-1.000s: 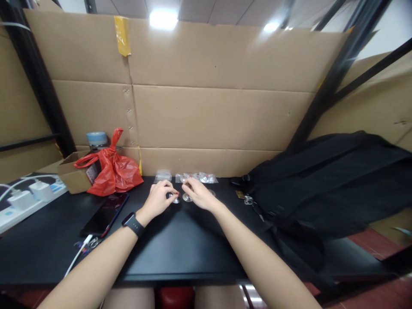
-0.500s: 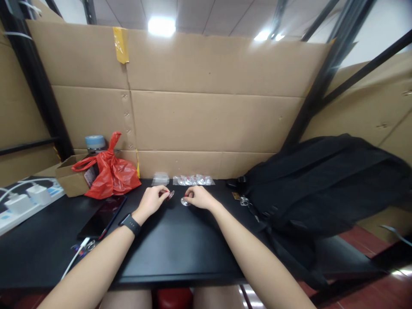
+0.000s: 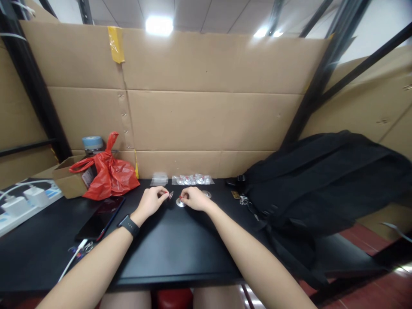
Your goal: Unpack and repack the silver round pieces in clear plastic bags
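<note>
My left hand (image 3: 153,201), wearing a black watch on its wrist, pinches a small round disc (image 3: 171,195) by its edge, tilted up above the black table. Close by on the right, my right hand (image 3: 195,199) has its fingers closed on a silver disc (image 3: 180,203) with a red part in the middle. That disc is at or just above the tabletop; I cannot tell which. Another silver disc (image 3: 206,194) shows behind my right hand, partly hidden by it. Beyond both hands lies a row of silver and red discs in clear plastic bags (image 3: 193,180).
Clear plastic pieces (image 3: 159,179) lie by the cardboard wall (image 3: 206,120). To the left are a red plastic bag (image 3: 111,176), a small cardboard box (image 3: 69,180), a phone (image 3: 101,216) and a power strip (image 3: 28,208). A black backpack (image 3: 325,184) and keys (image 3: 243,200) are on the right.
My right hand has shifted slightly left with its silver disc, and another disc behind that hand now shows. My left hand keeps its pinch, nearly still. The whole view has moved slightly.
</note>
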The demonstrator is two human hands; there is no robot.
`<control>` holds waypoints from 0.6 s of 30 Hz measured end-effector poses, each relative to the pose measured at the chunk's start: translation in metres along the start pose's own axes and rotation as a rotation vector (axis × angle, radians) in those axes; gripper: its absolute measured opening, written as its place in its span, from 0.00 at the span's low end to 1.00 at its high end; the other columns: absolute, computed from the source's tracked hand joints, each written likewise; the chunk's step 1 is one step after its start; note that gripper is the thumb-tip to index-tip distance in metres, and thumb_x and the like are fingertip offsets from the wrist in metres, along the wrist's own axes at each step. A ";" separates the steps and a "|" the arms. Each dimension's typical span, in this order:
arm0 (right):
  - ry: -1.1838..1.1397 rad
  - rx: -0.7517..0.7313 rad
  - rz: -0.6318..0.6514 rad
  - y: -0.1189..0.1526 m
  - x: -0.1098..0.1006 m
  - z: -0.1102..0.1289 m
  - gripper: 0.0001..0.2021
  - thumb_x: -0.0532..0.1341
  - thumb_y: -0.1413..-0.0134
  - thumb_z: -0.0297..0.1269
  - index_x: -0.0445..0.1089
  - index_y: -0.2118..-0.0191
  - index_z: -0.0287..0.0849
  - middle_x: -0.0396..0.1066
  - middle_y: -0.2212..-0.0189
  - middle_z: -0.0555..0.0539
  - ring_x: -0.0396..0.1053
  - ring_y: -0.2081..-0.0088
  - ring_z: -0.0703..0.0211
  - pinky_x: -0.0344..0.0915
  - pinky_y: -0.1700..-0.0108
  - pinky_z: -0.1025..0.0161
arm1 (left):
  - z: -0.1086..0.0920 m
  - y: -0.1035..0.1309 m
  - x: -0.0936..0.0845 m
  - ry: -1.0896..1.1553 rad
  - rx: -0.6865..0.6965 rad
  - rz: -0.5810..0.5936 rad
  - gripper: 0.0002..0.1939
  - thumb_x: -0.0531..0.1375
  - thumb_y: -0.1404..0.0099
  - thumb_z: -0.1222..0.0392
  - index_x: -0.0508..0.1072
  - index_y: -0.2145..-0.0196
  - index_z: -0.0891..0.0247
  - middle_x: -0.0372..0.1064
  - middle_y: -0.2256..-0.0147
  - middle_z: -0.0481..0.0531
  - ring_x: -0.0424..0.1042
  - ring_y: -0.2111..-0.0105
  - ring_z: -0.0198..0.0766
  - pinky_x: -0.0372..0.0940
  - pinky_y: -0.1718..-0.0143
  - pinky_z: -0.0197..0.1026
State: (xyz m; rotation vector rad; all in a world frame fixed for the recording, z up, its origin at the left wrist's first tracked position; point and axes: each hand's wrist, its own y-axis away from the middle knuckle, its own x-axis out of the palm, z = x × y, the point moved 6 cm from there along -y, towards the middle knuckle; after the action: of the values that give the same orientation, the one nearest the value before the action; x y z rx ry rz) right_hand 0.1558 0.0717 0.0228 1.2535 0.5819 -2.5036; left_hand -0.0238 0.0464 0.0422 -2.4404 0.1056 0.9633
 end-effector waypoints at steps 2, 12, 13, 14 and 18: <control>-0.112 -0.007 -0.028 -0.002 0.001 0.002 0.02 0.63 0.47 0.29 0.73 0.68 0.40 0.77 0.71 0.48 0.73 0.69 0.61 0.65 0.65 0.66 | 0.000 0.000 0.001 -0.011 -0.009 -0.008 0.09 0.60 0.38 0.55 0.78 0.69 0.58 0.80 0.68 0.50 0.78 0.66 0.42 0.68 0.62 0.39; -0.829 0.102 -0.009 0.003 0.007 0.015 0.09 0.65 0.44 0.39 0.66 0.64 0.42 0.74 0.62 0.47 0.79 0.68 0.59 0.69 0.75 0.72 | -0.001 0.000 0.012 0.176 -0.018 0.002 0.13 0.59 0.36 0.48 0.76 0.65 0.60 0.79 0.66 0.51 0.78 0.63 0.44 0.69 0.60 0.41; -0.896 0.103 0.006 0.004 0.007 0.016 0.09 0.65 0.44 0.40 0.65 0.64 0.42 0.74 0.61 0.46 0.79 0.67 0.59 0.71 0.73 0.71 | -0.002 0.000 0.012 0.189 -0.020 -0.004 0.13 0.59 0.36 0.48 0.76 0.65 0.60 0.79 0.66 0.51 0.78 0.64 0.43 0.69 0.60 0.41; -0.952 0.103 0.019 0.006 0.007 0.017 0.10 0.65 0.44 0.40 0.64 0.63 0.43 0.74 0.59 0.47 0.79 0.67 0.58 0.72 0.72 0.70 | -0.003 0.000 0.011 0.198 -0.022 -0.009 0.14 0.59 0.36 0.48 0.76 0.66 0.60 0.79 0.66 0.51 0.78 0.64 0.43 0.69 0.61 0.41; -1.043 0.103 0.067 0.009 0.007 0.021 0.14 0.66 0.44 0.38 0.65 0.53 0.47 0.72 0.57 0.47 0.79 0.66 0.59 0.75 0.68 0.67 | -0.005 0.000 0.009 0.200 -0.021 -0.015 0.14 0.59 0.36 0.48 0.76 0.65 0.61 0.79 0.66 0.51 0.78 0.64 0.43 0.69 0.60 0.41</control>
State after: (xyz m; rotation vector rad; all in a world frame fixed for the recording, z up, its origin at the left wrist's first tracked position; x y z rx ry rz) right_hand 0.1408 0.0539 0.0264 -0.1177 0.1316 -2.6748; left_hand -0.0139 0.0451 0.0389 -2.5481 0.1462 0.7151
